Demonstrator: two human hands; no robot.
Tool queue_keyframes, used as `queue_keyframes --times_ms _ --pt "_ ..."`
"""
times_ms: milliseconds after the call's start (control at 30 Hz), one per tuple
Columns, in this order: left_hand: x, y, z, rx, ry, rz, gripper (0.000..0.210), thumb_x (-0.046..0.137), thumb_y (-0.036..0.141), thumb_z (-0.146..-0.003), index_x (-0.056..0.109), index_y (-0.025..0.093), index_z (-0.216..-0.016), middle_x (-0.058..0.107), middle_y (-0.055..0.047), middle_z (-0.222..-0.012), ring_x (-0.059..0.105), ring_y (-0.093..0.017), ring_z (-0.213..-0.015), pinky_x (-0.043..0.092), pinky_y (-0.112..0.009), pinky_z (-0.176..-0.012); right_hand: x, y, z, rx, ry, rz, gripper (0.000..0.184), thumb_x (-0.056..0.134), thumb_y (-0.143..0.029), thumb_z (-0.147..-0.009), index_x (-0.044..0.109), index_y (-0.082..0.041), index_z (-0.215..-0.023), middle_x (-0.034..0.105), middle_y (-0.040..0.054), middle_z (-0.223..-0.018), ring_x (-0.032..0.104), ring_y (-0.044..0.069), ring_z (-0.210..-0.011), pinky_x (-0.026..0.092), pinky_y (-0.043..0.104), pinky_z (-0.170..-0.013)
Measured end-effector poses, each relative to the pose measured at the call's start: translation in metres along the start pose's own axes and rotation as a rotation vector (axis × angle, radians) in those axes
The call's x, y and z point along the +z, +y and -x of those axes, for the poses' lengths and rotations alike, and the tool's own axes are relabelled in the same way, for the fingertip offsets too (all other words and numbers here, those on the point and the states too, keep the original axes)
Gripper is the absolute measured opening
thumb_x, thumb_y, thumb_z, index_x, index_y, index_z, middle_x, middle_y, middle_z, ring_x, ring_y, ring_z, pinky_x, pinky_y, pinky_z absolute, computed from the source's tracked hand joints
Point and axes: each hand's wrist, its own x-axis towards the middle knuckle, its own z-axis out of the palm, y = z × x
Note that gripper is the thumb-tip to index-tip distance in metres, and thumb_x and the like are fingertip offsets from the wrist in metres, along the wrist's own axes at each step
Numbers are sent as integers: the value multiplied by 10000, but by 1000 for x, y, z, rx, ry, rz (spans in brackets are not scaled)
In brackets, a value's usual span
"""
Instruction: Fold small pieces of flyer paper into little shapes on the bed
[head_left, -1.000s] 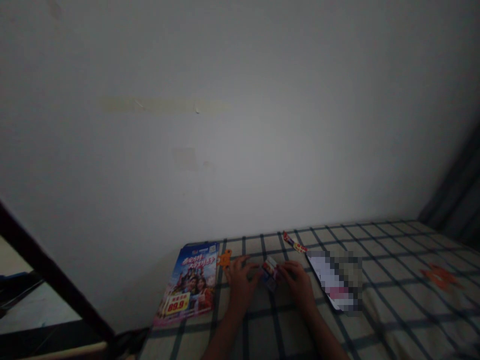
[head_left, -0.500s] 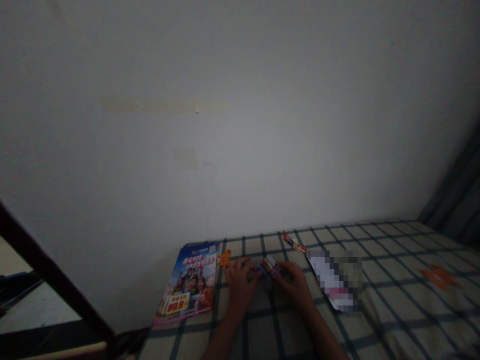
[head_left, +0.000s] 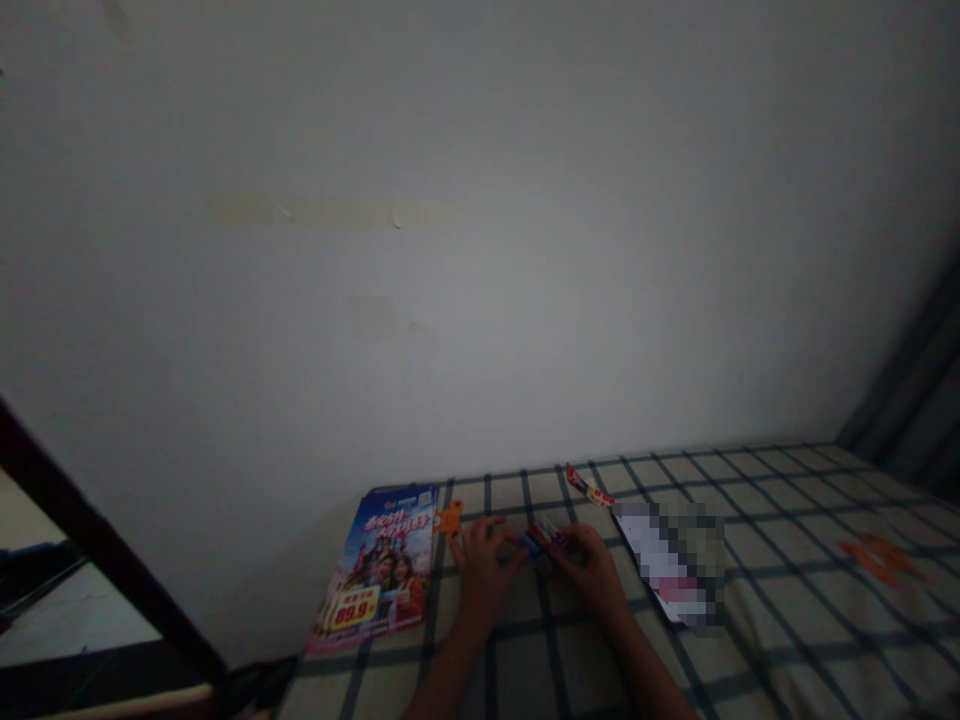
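Both hands meet over the checked cloth (head_left: 517, 630), around a small folded piece of printed paper (head_left: 541, 550) in blue, red and white. My left hand (head_left: 486, 562) pinches its left side between thumb and finger, the other fingers partly spread. On the opposite side my right hand (head_left: 592, 566) grips the paper with curled fingers, which hide that edge. Just beyond the left fingers lies a small orange bear-shaped piece (head_left: 451, 520). A stack of colourful flyers (head_left: 386, 570) rests to the left of my left hand.
Right of my right hand lies a flat item with a blurred-out surface (head_left: 660, 570). A red and white printed strip (head_left: 589, 487) touches its top end. Farther right is an orange piece (head_left: 881, 557). A pale wall (head_left: 525, 250) rises behind; a dark bar (head_left: 105, 540) slants at left.
The folded paper has tipped flatter between my fingers, showing more blue and less white. My hands have barely shifted.
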Motion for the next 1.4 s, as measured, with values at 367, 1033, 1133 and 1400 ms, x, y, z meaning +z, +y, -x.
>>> queue_keyframes --times_ms 367,1033,1133,1400 --pt "0 3 1 -12 6 0 211 791 368 -750 744 284 -938 669 -42 -1237 522 -327 -1227 220 -610 -1117 1 5 2 15 -20 -14 471 676 -702 -768 787 -274 -933 736 92 -983 654 291 -992 508 452 -927" --pt "-3 4 0 -29 4 -13 163 733 381 -816 769 294 -950 667 -38 -1226 528 -294 -1208 245 -573 -1120 5 8 3 -10 -30 34 437 708 -401 -749 692 -257 -1161 713 83 -1114 649 281 -1045 542 448 -945" --pt "-5 7 1 -29 5 -28 195 739 405 -806 766 289 -960 659 -40 -1236 519 -295 -1224 226 -569 -1136 4 6 3 -7 -47 51 457 687 -386 -746 675 -261 -1186 705 78 -1124 651 275 -1055 538 440 -950" --pt "-6 14 4 -46 -39 -116 350 772 490 -750 749 291 -1037 644 -58 -1265 491 -321 -1257 170 -597 -1159 5 9 4 -11 -112 246 491 672 -343 -755 650 -288 -1243 695 55 -1058 627 278 -1049 464 486 -1009"
